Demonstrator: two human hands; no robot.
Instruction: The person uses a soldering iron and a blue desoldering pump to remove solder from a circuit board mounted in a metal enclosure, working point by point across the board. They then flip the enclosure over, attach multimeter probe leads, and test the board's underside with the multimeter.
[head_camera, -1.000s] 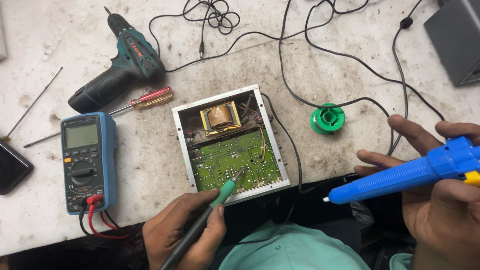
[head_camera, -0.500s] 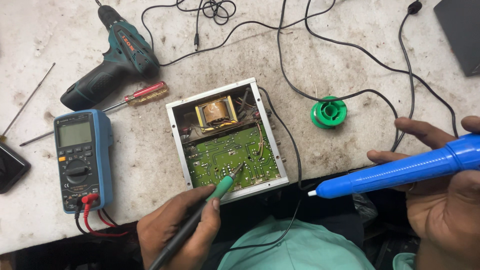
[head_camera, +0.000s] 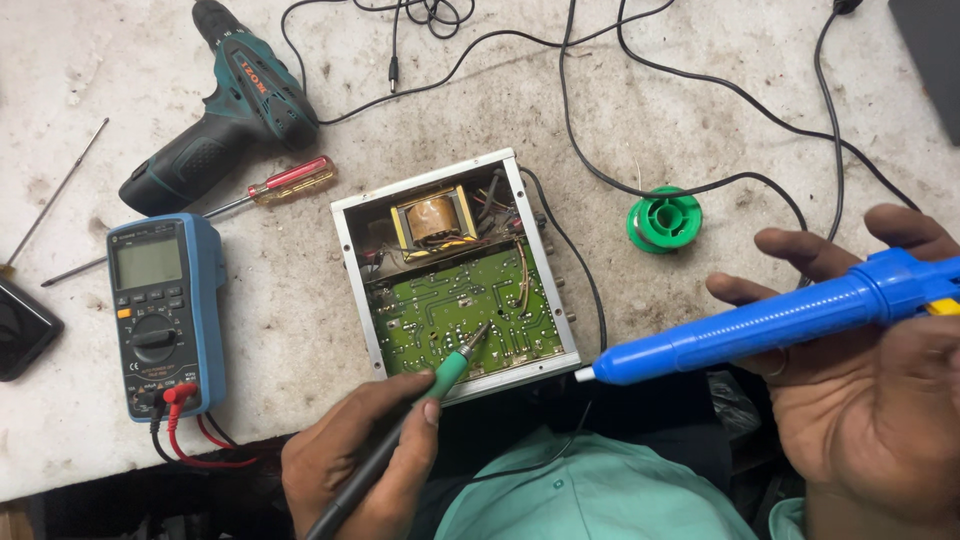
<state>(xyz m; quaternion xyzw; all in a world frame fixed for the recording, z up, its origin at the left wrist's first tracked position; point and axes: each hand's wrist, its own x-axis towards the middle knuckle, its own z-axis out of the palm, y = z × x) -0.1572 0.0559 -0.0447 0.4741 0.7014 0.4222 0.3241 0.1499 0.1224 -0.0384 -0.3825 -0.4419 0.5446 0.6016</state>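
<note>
Left hand (head_camera: 360, 455) grips a soldering iron (head_camera: 440, 375), tip on the green circuit board (head_camera: 465, 315); right hand (head_camera: 870, 380), cut off at three o'clock, holds a blue suction pump (head_camera: 760, 325)

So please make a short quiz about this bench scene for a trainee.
1. True or false: the soldering iron tip rests on the green board.
2. Which hand holds the blue pump? A left hand B right hand
3. Fill in: left of the open case lies a blue ____.

Key: 1 true; 2 B; 3 multimeter.
</note>
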